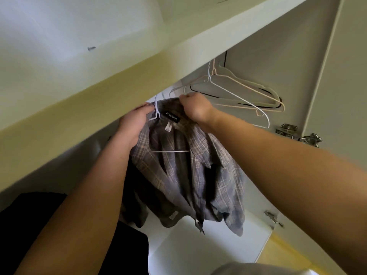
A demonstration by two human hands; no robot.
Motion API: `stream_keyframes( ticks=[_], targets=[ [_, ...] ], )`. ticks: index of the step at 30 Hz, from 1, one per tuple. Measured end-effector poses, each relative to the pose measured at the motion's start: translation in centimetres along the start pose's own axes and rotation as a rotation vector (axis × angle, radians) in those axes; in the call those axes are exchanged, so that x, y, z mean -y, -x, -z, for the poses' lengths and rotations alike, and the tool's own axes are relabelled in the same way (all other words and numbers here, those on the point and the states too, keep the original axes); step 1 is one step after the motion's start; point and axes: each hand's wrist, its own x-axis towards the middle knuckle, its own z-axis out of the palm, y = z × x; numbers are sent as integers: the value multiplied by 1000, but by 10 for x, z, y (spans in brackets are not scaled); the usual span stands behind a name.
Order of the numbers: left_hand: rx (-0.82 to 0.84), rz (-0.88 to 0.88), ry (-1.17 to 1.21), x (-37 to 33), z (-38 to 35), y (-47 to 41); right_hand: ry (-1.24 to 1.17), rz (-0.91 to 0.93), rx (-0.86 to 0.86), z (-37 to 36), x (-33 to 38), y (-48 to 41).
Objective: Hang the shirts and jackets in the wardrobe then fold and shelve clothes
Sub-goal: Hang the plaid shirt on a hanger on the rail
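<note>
Head view: left hand [135, 124] and right hand [195, 108] clutch the plaid shirt [190, 167] at its collar, hanging step; white hanger [156, 110] probably needs hooking next.

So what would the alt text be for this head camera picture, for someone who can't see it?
A person's left hand and right hand grip the collar of a grey plaid shirt on a white hanger inside a wardrobe. Several empty hangers hang beside it.
</note>
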Motion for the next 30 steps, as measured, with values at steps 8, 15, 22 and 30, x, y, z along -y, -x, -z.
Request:
stream_keyframes(
  ticks=[8,15,22,30],
  targets=[
    [218,411,207,-1,39,-6,114,31,54,4,8,-13],
    [245,145,120,22,45,7,414,201,172,2,-5,-5],
    [-80,-414,-465,55,45,17,848,469,13,3,-37,5],
    [-485,-594,-842,62,26,35,1039,407,-189,-13,-55,35]
  ],
)
